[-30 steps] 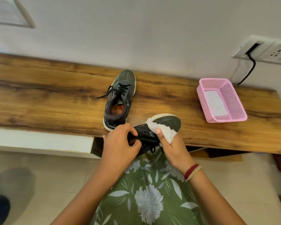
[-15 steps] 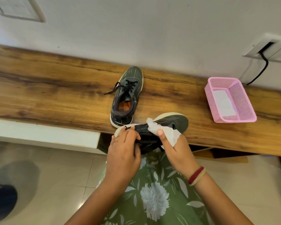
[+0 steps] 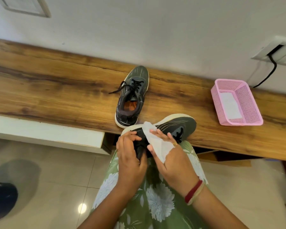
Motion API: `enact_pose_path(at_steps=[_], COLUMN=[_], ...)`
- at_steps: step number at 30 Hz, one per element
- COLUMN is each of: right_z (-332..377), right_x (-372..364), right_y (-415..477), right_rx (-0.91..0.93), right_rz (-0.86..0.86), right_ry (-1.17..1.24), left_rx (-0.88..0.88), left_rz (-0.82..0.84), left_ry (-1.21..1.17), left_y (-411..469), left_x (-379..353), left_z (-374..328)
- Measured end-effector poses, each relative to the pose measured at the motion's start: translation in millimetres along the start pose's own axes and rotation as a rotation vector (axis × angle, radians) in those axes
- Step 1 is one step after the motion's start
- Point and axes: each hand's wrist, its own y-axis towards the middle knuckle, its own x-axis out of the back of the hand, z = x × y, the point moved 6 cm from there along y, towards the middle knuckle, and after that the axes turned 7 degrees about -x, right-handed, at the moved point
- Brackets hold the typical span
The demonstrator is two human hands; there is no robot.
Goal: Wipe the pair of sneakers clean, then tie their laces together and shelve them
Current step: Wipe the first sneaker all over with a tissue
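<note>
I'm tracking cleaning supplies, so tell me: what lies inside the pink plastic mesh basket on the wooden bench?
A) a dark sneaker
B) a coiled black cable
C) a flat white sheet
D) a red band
C: a flat white sheet lies on the floor of the pink plastic mesh basket, with nothing else visible inside it.

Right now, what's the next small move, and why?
Probably slide the wipe toward the toe. The left hand grips the sneaker at its heel end, the right hand holds the wipe against its side, and the toe beyond it is uncovered. The other sneaker sits on the bench.
</note>
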Motion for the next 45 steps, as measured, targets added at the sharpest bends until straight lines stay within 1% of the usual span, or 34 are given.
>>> enact_pose_path(at_steps=[2, 3, 5, 7, 10, 13, 15, 17, 21, 23, 25, 26, 28, 29, 30, 31, 32, 33, 34, 35, 36, 38, 39, 40, 41, 42, 43, 44, 45], right_z=[-2, 1, 12, 13, 6, 18, 16, 9, 18, 13, 12, 16, 24, 25, 22, 14, 0, -11, -18, -23, -28, -40, -45, -52, -57, -58, -52, -39, -23], right_x=[2, 0, -8, -9, -2, -9, -8, -2, -5, 0, 3, 0, -8, -5, 6, 23, 41, 60, 72, 80, 83, 80, 78, 75, 72, 65, 56, 43, 29], right_y=[2, 2, -3, -3, 4, -1, -1, 3, -1, 2, 7, 7, 3, 3, 5, 9, 13, 15, 17, 18, 19, 20, 21, 23, 25, 26, 26, 23, 21], right_rx=[-0.029, -0.047, -0.050, -0.029, -0.068, -0.042, -0.009, -0.042, -0.017, -0.025, -0.059, -0.042, 0.001, -0.034, -0.129, -0.252, -0.370, -0.441, -0.474, -0.499, -0.528, -0.647, -0.681, -0.697, -0.683, -0.646, -0.590, -0.503, -0.387], right_rz=[-0.068, -0.075, -0.047, -0.019, -0.041, -0.010, 0.007, -0.017, -0.003, -0.012, -0.031, -0.016, 0.064, 0.126, 0.156, 0.133, 0.053, -0.028, -0.056, -0.043, -0.010, 0.073, 0.090, 0.062, 0.029, 0.003, -0.014, -0.019, -0.010], right_ry=[-0.080, -0.064, -0.005, -0.027, -0.022, 0.036, -0.013, -0.086, -0.044, -0.078, -0.144, -0.154, -0.051, 0.080, 0.288, 0.508, 0.680, 0.772, 0.787, 0.773, 0.785, 0.896, 0.896, 0.812, 0.630, 0.382, 0.131, -0.046, -0.121], left_rx=[-0.018, -0.014, -0.003, -0.013, -0.031, -0.018, -0.030, -0.026, -0.013, -0.004, -0.004, -0.006, -0.008, -0.010, -0.014, -0.017, -0.016, -0.016, -0.018, -0.020, -0.025, -0.032, -0.036, -0.037, -0.035, -0.030, -0.027, -0.026, -0.023], left_rz=[-0.007, -0.016, -0.034, -0.032, -0.029, -0.052, -0.041, -0.030, -0.026, 0.013, -0.001, -0.018, -0.030, -0.017, -0.007, 0.003, 0.006, 0.007, 0.008, 0.008, 0.006, 0.003, 0.004, 0.007, 0.010, 0.013, 0.013, 0.011, 0.007], left_ry=[0.009, 0.006, -0.016, -0.020, -0.007, -0.034, -0.031, -0.028, -0.105, -0.106, -0.095, -0.106, -0.113, -0.097, -0.076, -0.067, -0.072, -0.080, -0.086, -0.090, -0.090, -0.093, -0.094, -0.095, -0.095, -0.093, -0.090, -0.091, -0.094], left_y=[-2, -2, -1, -1, -2, -2, -2, -2, -3, -4, -4, -3, -3, -4, -4, -4, -4, -4, -3, -3, -3, -4, -4, -4, -3, -3, -3, -3, -3], left_x=[1, 1, 1, 1, 1, 1, 1, 0, -2, -4, -3, -2, 0, 0, 0, -1, -1, -2, -2, -2, -2, -3, -3, -3, -3, -3, -3, -3, -3], left_z=[1, 1, 2, 0, 1, 1, 0, -1, 2, 2, 2, 1, 1, 2, 1, 0, 0, 0, 0, 1, 2, 3, 2, 2, 2, 2, 3, 3, 3])
